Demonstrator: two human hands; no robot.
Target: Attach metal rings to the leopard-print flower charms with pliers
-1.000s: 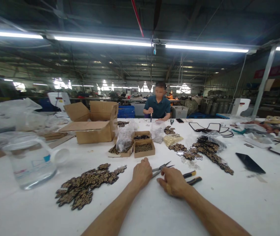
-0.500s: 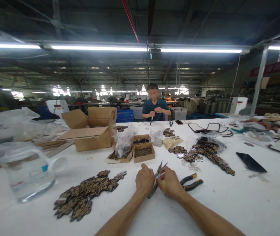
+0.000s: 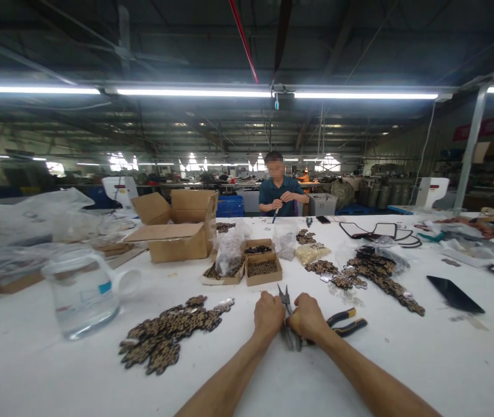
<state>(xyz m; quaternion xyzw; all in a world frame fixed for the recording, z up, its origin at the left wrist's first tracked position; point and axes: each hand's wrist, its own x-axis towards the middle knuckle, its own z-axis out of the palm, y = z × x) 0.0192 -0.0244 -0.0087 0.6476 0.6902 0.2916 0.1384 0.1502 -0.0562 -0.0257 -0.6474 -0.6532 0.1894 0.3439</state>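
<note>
My left hand (image 3: 268, 314) and my right hand (image 3: 308, 317) rest close together on the white table (image 3: 403, 359), both curled. Between them stand small metal snips (image 3: 286, 306), blades pointing away from me; my right hand grips them and the left touches them at the side. Pliers with black and yellow handles (image 3: 346, 322) lie just right of my right hand. A pile of leopard-print pieces (image 3: 166, 339) lies to the left of my left hand.
A clear plastic jug (image 3: 84, 291) stands at left. Open cardboard boxes (image 3: 177, 229) and small trays of beads (image 3: 264, 268) sit ahead. More leopard-print pieces (image 3: 377, 275) and a black phone (image 3: 455, 293) lie at right. A person in a dark shirt (image 3: 282, 194) works across the table.
The snips have turned from lying flat and pointing right to pointing straight away from me. My hands have drawn closer together around them.
</note>
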